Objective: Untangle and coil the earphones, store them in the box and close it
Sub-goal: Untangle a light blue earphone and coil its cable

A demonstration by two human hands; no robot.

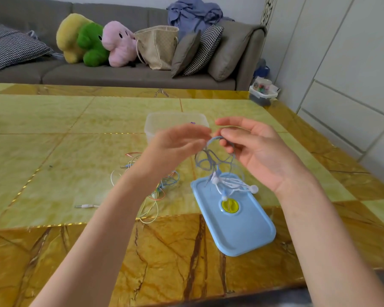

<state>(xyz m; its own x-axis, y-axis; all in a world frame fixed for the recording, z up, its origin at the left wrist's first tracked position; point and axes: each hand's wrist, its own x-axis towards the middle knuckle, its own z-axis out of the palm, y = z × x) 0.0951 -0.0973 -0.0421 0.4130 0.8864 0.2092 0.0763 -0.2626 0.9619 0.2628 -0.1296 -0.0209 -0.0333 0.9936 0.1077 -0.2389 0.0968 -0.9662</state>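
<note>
We hold the blue earphones (pixel 217 165) up above the table (pixel 53 129) between both hands. Our right hand (pixel 253 151) has its fingers curled round the top loop of the cable, and our left hand (pixel 173 142) pinches that same loop from the other side, though its fingertips are blurred. Below the grip the cable hangs in loose, tangled loops, and the white earbuds (pixel 254 189) dangle lowest, just over the far end of the blue lid (pixel 237 227), which lies flat on the table. Beyond the grip stands the clear box (pixel 175 122), open. Below our left wrist lies a second tangle of coloured cables (pixel 155 191), partly hidden by the arm, with a jack plug (pixel 85 205) lying out to its left.
</note>
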